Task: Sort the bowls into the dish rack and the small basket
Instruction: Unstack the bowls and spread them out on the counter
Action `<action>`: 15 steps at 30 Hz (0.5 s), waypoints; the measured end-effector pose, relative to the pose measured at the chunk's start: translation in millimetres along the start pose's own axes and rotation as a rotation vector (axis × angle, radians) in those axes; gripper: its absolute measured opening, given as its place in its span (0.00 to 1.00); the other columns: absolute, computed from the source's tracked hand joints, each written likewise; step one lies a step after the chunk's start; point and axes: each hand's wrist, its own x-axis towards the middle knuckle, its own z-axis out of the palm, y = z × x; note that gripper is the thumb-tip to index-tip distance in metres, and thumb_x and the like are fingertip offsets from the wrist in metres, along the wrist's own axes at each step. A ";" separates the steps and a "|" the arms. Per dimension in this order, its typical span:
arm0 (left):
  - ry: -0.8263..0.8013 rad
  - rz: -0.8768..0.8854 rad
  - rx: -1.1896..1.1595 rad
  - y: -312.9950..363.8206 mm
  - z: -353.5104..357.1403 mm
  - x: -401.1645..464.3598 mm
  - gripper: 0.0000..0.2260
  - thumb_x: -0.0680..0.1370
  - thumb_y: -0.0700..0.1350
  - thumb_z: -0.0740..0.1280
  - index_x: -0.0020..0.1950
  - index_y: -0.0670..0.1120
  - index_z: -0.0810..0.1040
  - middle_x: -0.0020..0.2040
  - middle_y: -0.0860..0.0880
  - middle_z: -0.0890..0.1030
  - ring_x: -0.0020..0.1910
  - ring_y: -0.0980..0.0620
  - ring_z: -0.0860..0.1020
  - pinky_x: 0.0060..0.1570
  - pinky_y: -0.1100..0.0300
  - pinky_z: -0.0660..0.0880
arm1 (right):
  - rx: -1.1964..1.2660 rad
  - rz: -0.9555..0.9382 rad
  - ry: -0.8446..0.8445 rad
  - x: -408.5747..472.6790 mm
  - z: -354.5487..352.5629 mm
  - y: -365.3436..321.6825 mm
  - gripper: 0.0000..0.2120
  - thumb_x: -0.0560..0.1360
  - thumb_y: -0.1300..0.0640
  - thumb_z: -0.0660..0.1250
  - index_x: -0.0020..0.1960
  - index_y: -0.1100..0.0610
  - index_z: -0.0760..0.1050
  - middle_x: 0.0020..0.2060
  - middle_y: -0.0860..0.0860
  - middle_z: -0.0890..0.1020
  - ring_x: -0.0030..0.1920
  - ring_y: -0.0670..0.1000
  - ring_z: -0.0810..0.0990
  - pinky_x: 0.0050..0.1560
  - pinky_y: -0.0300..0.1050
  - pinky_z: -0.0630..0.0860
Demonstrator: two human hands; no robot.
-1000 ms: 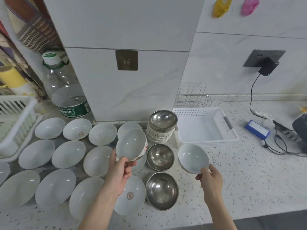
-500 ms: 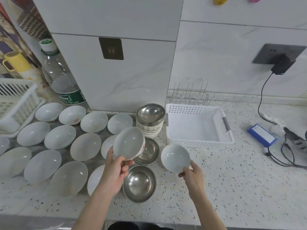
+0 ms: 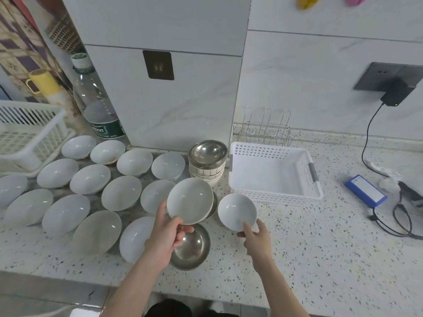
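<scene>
My left hand (image 3: pixel 168 234) grips the near rim of a white bowl (image 3: pixel 189 201), held tilted above the counter. A smaller white bowl (image 3: pixel 237 211) is pinched by its near rim in my right hand (image 3: pixel 256 239), just in front of the small white basket (image 3: pixel 313 170). Several white bowls (image 3: pixel 90 179) lie spread over the counter on the left. One steel bowl (image 3: pixel 192 248) sits under my left hand. Another steel bowl (image 3: pixel 207 153) tops a stack beside the basket. The white dish rack (image 3: pixel 29 131) stands at the far left.
A wire rack (image 3: pixel 266 129) stands behind the basket. A large water bottle (image 3: pixel 98 106) is at the back left. At the right lie a blue box (image 3: pixel 365 191), cables (image 3: pixel 398 216) and a plugged-in charger (image 3: pixel 397 92). The counter edge runs close below my arms.
Both held bowls have stayed in my hands. The left bowl has come closer to the right one, and the view has shifted a little.
</scene>
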 end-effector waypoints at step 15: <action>-0.349 -0.081 0.455 -41.1 39.3 -34.3 0.34 0.75 0.34 0.56 0.72 0.66 0.61 0.38 0.48 0.81 0.30 0.54 0.81 0.20 0.66 0.63 | -0.088 -0.215 -0.252 -51.2 -49.7 8.3 0.09 0.72 0.54 0.69 0.49 0.57 0.80 0.22 0.49 0.75 0.22 0.43 0.69 0.25 0.34 0.65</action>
